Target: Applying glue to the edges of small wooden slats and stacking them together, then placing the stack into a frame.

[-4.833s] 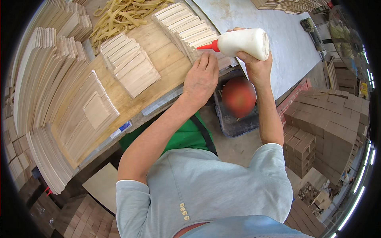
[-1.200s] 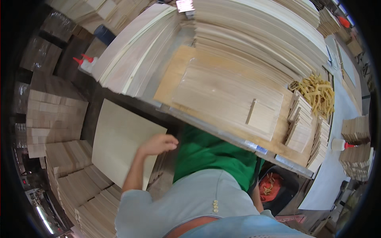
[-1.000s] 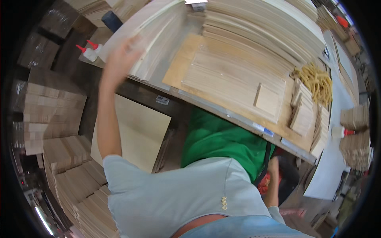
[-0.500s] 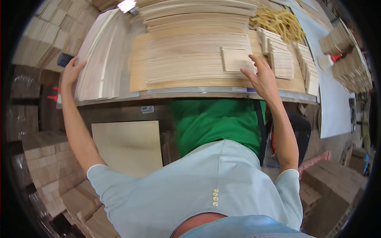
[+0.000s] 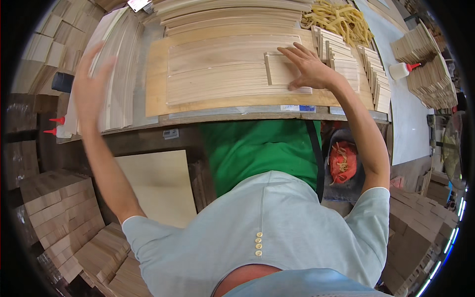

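My right hand [image 5: 312, 70] is over a small square wooden panel [image 5: 282, 72], its fingers spread and the thumb near the panel's lower edge. Beneath that panel lie long thin wooden boards [image 5: 213, 74], side by side on a plywood sheet [image 5: 157, 74]. My left hand [image 5: 91, 94], blurred by motion, is at the outer edge of a stack of long pale boards [image 5: 118, 74] on the left. Its thumb and fingers stand apart, and nothing shows between them.
Long strips [image 5: 232, 12] are piled at the back, beside a heap of yellowish bands [image 5: 336, 22]. Small slats [image 5: 376, 79] stand in rows at the right. A white bottle with a red tip [image 5: 400, 71] stands farther right. Wooden blocks [image 5: 62, 208] are stacked at lower left.
My right hand has moved left relative to the boards, over the small panel, with its fingers spreading. My left hand has shifted along the left stack and blurred. The whole view has shifted slightly.
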The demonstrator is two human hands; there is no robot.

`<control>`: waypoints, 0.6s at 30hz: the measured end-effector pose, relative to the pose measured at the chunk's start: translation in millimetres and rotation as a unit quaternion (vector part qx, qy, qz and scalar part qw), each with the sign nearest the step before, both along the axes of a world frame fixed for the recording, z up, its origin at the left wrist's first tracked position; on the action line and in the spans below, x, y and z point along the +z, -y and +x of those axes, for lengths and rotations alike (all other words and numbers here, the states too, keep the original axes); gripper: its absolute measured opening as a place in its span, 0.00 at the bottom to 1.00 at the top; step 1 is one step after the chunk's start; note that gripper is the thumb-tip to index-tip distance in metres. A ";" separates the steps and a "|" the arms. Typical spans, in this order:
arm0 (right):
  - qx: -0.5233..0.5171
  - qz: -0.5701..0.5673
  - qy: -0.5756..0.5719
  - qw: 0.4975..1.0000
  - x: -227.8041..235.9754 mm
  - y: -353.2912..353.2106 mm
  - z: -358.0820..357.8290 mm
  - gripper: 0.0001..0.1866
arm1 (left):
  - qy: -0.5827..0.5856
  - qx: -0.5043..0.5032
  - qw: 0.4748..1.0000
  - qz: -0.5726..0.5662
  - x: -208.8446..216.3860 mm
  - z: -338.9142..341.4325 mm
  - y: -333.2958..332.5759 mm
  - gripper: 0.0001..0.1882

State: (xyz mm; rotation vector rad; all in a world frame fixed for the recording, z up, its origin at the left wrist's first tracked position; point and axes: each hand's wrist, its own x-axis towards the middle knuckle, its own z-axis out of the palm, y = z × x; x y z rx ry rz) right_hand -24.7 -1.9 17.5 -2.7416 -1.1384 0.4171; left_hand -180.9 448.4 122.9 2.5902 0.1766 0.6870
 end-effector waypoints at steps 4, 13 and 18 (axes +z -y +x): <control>0.012 0.022 -0.017 1.000 -0.3 -2.5 2.6 0.54 | -0.080 -0.150 0.983 -0.064 -36.5 15.6 114.1 0.29; 0.114 0.092 0.028 0.989 61.4 -22.3 -57.7 0.53 | -0.232 -0.298 0.696 -0.611 -127.0 54.4 207.1 0.38; -0.067 0.307 -0.070 0.947 50.6 -21.9 -67.2 0.55 | -0.125 -0.222 0.693 -0.674 -111.9 31.8 199.7 0.38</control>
